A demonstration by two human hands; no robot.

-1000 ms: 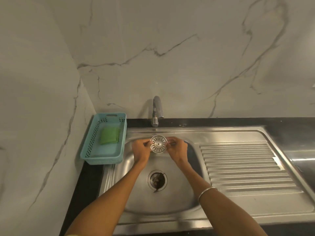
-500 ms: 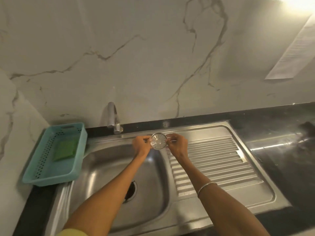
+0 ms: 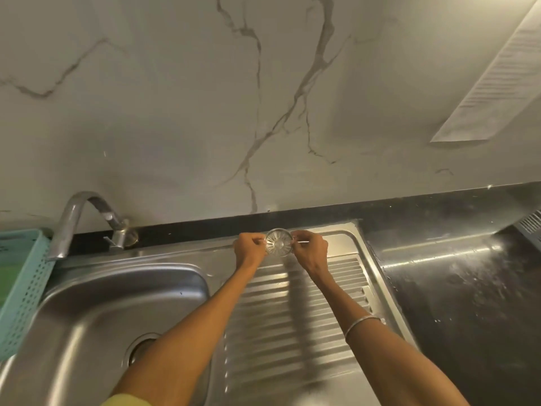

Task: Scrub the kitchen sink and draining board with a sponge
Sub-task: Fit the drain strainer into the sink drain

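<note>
Pinching a round metal strainer [image 3: 278,242] from both sides, left hand [image 3: 248,251] and right hand [image 3: 311,251] are holding it over the draining board's [image 3: 295,312] 12 o'clock edge. Sink [image 3: 96,317] is sitting at 8 o'clock, sponge [image 3: 5,276] in teal basket [image 3: 25,294] at 9 o'clock.

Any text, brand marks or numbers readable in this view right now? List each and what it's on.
None readable. The sink, tap, strainer held by the left hand and right hand, and basket show no lettering.

White marble-veined wall [image 3: 175,112], glossy black countertop [image 3: 468,273] at right, warm dim light
</note>
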